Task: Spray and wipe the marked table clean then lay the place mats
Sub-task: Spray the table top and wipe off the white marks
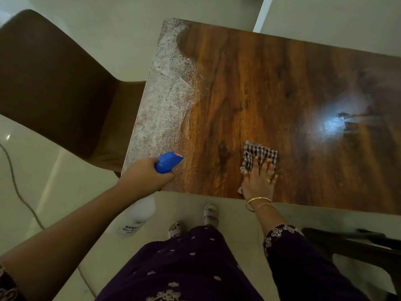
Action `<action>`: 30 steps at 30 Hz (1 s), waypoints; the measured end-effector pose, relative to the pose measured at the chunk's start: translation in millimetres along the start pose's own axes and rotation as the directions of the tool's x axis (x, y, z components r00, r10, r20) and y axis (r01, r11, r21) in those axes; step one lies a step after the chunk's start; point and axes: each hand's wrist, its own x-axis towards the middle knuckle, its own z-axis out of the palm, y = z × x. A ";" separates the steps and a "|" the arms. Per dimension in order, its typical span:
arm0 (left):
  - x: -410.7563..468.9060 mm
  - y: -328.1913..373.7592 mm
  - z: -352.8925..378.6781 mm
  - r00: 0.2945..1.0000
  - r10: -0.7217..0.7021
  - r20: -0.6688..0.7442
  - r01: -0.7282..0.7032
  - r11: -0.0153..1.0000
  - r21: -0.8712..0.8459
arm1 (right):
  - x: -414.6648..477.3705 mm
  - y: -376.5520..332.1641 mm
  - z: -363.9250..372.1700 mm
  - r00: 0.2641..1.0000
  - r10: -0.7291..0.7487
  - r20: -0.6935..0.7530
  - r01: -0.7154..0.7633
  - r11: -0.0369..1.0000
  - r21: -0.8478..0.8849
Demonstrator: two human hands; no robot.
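A glossy brown wooden table (271, 88) fills the upper right. White speckled spray foam (167, 92) covers a strip along its left edge. My left hand (145, 172) grips a spray bottle with a blue trigger head (168, 165); its pale body (138, 216) hangs below the table's front left corner. The nozzle points over the table. My right hand (259, 181) lies flat on a checked cloth (258, 156) near the front edge, fingers spread. No place mats are in view.
A brown chair (56, 83) stands at the table's left end. Another dark chair (351, 244) is at the lower right. A grey cable (15, 183) runs over the pale floor on the left. A lamp's glare (334, 124) reflects on the tabletop.
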 end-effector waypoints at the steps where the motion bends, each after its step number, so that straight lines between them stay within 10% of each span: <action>1: -0.2 0.3 0.7 1.000 0.003 0.003 -0.003 1.000 -0.005 | -3.2 -6.8 2.5 1.000 0.003 -0.012 -0.003 1.000 -0.004; 12: -7.9 -7.3 -8.8 0.996 -0.070 -0.059 0.068 0.997 -0.048 | -29.6 -102.0 26.9 0.863 -0.484 0.147 0.502 0.856 -0.123; 23: -13.4 -31.6 -22.9 0.970 -0.190 -0.154 0.156 0.966 -0.207 | -8.5 -66.1 14.1 0.983 -0.176 0.055 0.181 0.979 -0.090; 30: -18.1 -40.6 -22.1 0.937 -0.281 -0.206 0.211 0.929 -0.305 | -61.6 -155.2 50.1 0.781 -0.599 0.177 0.624 0.767 -0.153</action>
